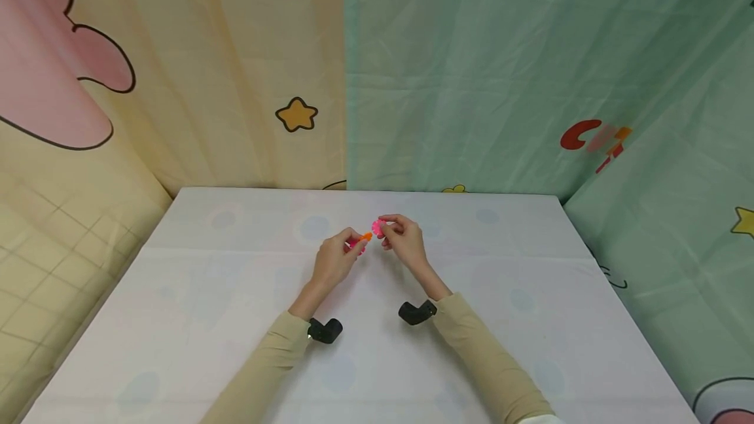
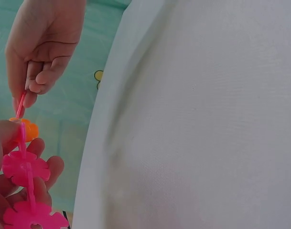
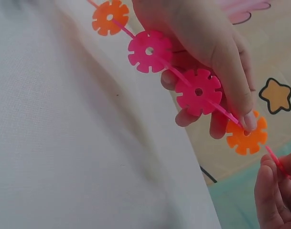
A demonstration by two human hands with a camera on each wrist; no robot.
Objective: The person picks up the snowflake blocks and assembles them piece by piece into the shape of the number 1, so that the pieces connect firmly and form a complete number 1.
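My left hand (image 1: 334, 259) holds a chain of notched plastic snowflake discs, gripping it near its far end. An orange disc (image 3: 250, 143) forms that end, with the thumb against it. Pink discs (image 3: 199, 92) follow, slotted crosswise into each other, and another orange disc (image 3: 110, 17) shows farther along. My right hand (image 1: 405, 239) pinches a single pink disc (image 1: 377, 228), seen edge-on in both wrist views. Its edge is at the end orange disc's rim; whether it sits in a notch I cannot tell. Both hands are raised above the table.
A white cloth with faint blue spots covers the table (image 1: 483, 358). Behind it hang a cream curtain (image 1: 247, 70) and a green curtain (image 1: 448, 84) with printed figures. Each wrist carries a black camera (image 1: 325, 331).
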